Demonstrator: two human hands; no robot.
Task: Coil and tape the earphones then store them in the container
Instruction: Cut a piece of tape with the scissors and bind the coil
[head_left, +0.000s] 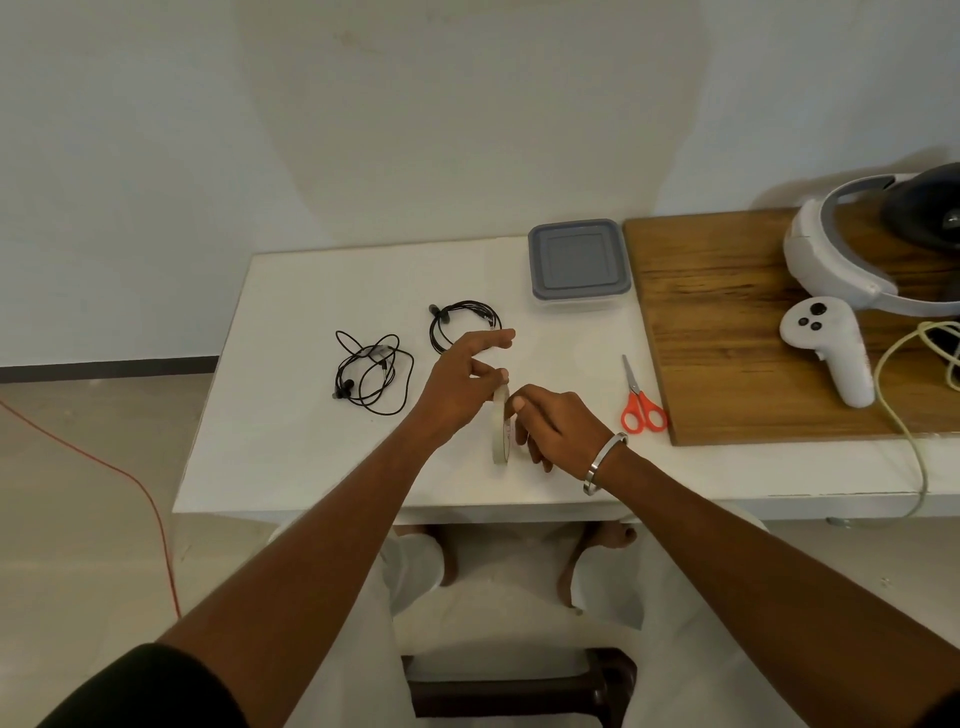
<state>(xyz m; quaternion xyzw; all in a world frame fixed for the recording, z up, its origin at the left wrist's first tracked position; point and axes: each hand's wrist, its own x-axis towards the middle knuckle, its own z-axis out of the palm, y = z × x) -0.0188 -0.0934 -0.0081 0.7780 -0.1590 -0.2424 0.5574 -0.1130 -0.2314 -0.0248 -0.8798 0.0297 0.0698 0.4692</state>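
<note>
Both forearms reach up from the bottom of the frame to the middle, where the roll of tape (501, 426) stands on edge on the white desk (291, 441). My right hand (558, 428) curls around the roll's right side and steadies it; my left hand (465, 387) pinches at the top rim with thumb and a finger, the other fingers spread loose. Whether the tape's free end is actually caught there is too small to tell. If it is not, the nail may just slide, or a thin strip may tear off crooked or fold back on itself.

Right of the hands lie the orange scissors (643, 402), within reach.

Farther up, the coiled earphones (464, 327) sit just behind the left hand, unsecured so far as I can see; a brush of the fingers could spring the loops. Left of them a second tangled pair (371, 376) lies loose. At upper centre the container (578, 262) is lidded shut.
</note>
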